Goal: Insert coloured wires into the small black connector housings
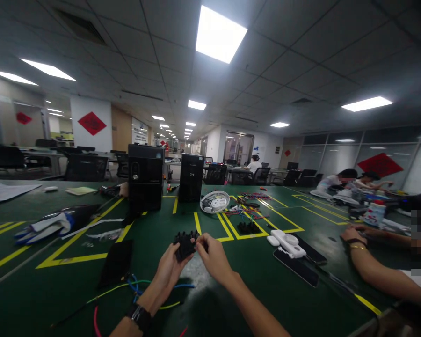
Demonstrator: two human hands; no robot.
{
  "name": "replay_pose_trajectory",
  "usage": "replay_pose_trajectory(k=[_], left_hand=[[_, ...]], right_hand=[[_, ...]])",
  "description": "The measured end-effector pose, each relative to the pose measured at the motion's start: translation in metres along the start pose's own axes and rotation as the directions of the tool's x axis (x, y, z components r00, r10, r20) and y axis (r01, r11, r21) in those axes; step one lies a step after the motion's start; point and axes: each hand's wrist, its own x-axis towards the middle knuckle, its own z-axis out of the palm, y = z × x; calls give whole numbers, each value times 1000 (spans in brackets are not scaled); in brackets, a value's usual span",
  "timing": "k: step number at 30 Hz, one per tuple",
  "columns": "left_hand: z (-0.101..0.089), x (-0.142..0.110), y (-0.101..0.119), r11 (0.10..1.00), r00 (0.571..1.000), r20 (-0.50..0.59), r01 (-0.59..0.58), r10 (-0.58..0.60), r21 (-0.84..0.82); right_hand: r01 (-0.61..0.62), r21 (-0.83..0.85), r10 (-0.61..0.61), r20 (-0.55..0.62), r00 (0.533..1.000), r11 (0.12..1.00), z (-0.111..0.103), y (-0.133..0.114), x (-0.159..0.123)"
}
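My left hand (171, 262) holds up a black block with several knobs (185, 246) along its top edge, its fingers and thumb closed round the block's lower part. Close against the block's right side, my right hand (212, 257) is pinched shut. Whatever its fingertips grip is too small to make out. Below and left of my hands, blue wires (135, 286), a yellow-green wire (117, 291) and a red wire (96, 320) lie on the green table (210, 309). A similar black block (249, 228) rests farther off, beside a heap of coloured wires (247, 210).
Two black computer cases (145, 180) stand ahead, with a white basket (214, 202) right of them. Gloves (52, 227) and a black flat item (116, 262) lie left. Phones (296, 267) with a white device lie right, near another person's arm (375, 264).
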Motion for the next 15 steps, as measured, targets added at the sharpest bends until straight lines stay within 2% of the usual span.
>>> replay_pose_trajectory(k=[3, 9, 15], left_hand=[[3, -3, -5, 999, 998, -56, -43, 41, -32], [3, -7, -7, 996, 996, 39, -75, 77, -39], [1, -7, -5, 992, 991, 55, -118, 120, -33]], right_hand=[[-49, 72, 51, -25, 998, 996, 14, 3, -3], [-79, 67, 82, -47, 996, 995, 12, 7, -13], [-76, 106, 80, -34, 996, 991, 13, 2, -16]])
